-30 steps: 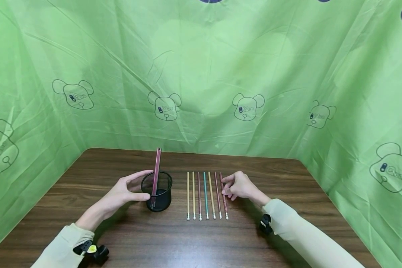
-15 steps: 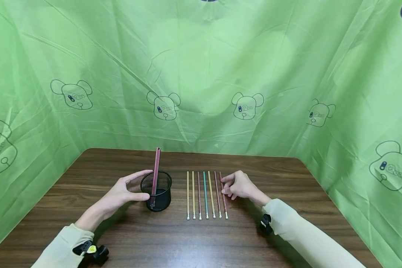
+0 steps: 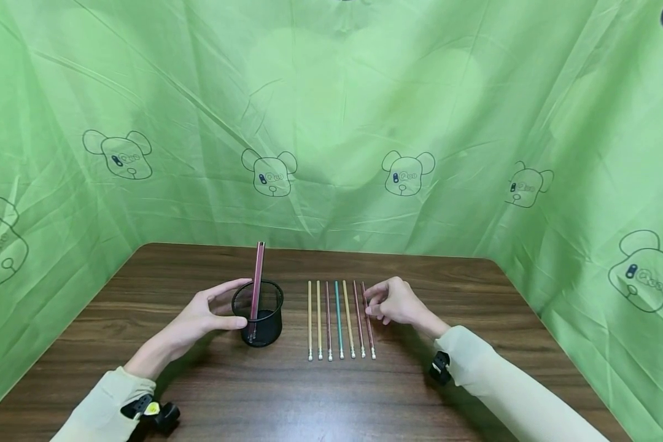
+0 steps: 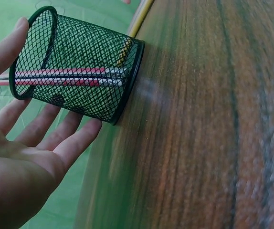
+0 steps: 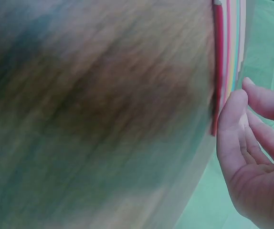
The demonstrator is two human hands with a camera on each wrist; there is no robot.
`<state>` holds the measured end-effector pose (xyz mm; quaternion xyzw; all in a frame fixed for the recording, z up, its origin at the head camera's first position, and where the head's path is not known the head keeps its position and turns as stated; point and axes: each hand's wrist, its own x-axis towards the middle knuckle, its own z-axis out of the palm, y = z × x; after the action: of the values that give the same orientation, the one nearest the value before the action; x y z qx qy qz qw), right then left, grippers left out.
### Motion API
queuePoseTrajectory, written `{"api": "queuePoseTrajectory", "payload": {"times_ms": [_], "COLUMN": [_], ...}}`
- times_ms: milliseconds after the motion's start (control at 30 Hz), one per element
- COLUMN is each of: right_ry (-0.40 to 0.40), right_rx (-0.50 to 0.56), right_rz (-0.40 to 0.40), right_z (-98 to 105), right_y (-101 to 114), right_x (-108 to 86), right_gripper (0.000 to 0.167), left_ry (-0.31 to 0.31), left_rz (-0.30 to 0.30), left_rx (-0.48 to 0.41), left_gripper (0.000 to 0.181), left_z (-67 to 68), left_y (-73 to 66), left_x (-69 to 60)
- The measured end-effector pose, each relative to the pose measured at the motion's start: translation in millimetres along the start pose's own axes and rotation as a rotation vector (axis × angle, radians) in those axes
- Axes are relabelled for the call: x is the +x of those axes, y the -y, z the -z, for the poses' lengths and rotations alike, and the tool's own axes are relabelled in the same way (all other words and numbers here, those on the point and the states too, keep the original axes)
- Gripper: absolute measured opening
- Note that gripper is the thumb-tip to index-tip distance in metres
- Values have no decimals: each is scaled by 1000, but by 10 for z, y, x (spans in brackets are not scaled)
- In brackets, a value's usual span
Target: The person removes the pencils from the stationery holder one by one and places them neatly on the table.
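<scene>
My left hand (image 3: 201,316) holds a black mesh pencil cup (image 3: 267,333), thumb at its rim and fingers along its far side. The cup stands upright on the table. Dark pink pencils (image 3: 258,270) lean inside it, rising well above the rim. To the cup's right, several pencils lie in a parallel row, eraser ends towards me: yellow ones, a teal pencil (image 3: 339,319) and dark red ones. Fingertips of my right hand (image 3: 399,304) touch the outermost dark red pencil (image 3: 371,337) from its right side. In the right wrist view, that hand's thumb and finger are bent beside the row.
A brown wood-grain table (image 3: 287,399) carries everything. Green cloth (image 3: 337,110) printed with bear faces hangs behind it and on both sides. Each wrist wears a dark strap with a small camera, such as the left wrist camera (image 3: 166,418).
Both hands keep their places at the cup and the row. The head view has shifted very slightly, so the scene sits a little higher.
</scene>
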<state>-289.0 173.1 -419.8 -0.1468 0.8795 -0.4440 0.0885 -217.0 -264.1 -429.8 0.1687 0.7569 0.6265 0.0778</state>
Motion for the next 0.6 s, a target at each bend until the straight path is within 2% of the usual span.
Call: {"api": "queuePoseTrajectory", "payload": {"times_ms": [267, 600], "right_ry": [8, 15], "right_rx": [-19, -45], "right_rz": [62, 180], "right_z": [-36, -224], "right_y": [266, 561], "right_x": [-24, 30], "right_gripper": [28, 24], "left_ry": [-3, -2], "left_rz": [8, 12], "left_rx": [-14, -20], "left_gripper": [73, 75], "left_z": [1, -9], "left_y": [-4, -6], "left_x": [6, -5]}}
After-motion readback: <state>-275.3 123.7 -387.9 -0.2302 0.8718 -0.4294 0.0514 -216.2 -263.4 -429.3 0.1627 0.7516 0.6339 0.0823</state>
